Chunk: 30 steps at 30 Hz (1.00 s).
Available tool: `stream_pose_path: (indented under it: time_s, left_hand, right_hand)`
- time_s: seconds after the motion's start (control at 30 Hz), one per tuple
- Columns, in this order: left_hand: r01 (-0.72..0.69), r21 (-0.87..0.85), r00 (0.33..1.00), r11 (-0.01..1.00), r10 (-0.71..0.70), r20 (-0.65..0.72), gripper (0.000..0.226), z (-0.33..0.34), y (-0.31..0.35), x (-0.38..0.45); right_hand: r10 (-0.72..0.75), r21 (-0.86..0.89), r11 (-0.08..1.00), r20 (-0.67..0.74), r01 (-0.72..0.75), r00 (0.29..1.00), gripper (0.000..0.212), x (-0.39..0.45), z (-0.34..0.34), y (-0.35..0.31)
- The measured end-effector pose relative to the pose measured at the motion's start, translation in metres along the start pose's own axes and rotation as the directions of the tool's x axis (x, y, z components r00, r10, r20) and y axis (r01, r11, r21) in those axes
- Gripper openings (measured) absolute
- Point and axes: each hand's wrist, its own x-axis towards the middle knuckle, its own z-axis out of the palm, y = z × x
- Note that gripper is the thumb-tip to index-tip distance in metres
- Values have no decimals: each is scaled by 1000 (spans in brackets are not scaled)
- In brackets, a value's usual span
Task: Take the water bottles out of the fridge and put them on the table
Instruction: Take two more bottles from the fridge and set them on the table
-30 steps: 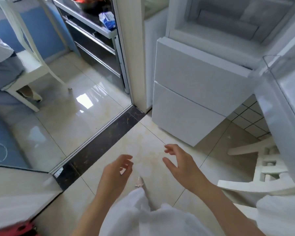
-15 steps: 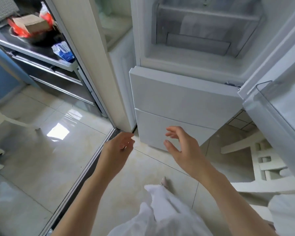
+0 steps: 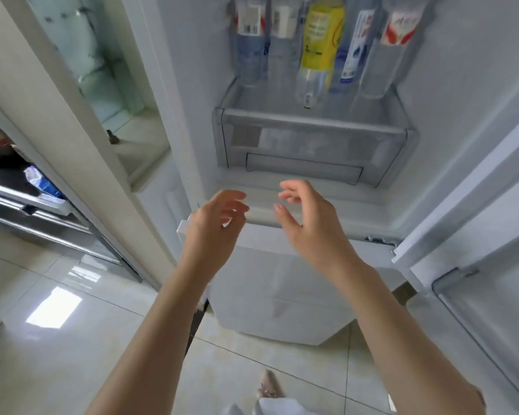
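Note:
The fridge [image 3: 432,145] stands open in front of me. Several water bottles stand in a row on its shelf above a clear drawer [image 3: 312,145]: a yellow-labelled bottle [image 3: 318,52] in the middle, a red-and-white-labelled bottle [image 3: 393,46] at the right, a white-labelled bottle [image 3: 249,40] at the left. My left hand [image 3: 216,229] and my right hand [image 3: 309,220] are raised side by side below the drawer, fingers loosely curled, holding nothing and well short of the bottles.
The fridge door [image 3: 492,295] hangs open on the right. White lower freezer drawers [image 3: 282,289] sit under my hands. A door frame [image 3: 81,163] and a metal shelf unit [image 3: 27,199] lie to the left, over glossy floor tiles [image 3: 57,339].
My view has tilted up from the floor to the fridge interior, bringing the bottles into sight. Both hands have risen from low over the floor to the fridge opening.

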Motion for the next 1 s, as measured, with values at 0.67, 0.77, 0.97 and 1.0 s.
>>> stream_pose_path:
  time_s: [0.67,0.77,0.97,1.0]
  left_hand:
    - [-47,-148,982,988,18,-189,34,36,47,267]
    - [-39,-182,966,983,-10,-257,45,40,52,301]
    - [-90,-241,943,966,4,-333,68,53,55,349]
    - [-92,-265,941,960,-3,-339,71,57,57,352]
  right_hand:
    - [84,10,996,-471,-90,878,56,216,-64,9]
    - [98,-8,993,-508,-118,856,77,243,-60,17]
    - [133,39,990,-537,-133,833,80,276,-49,27]
    - [128,40,991,-540,-126,832,78,279,-48,28]
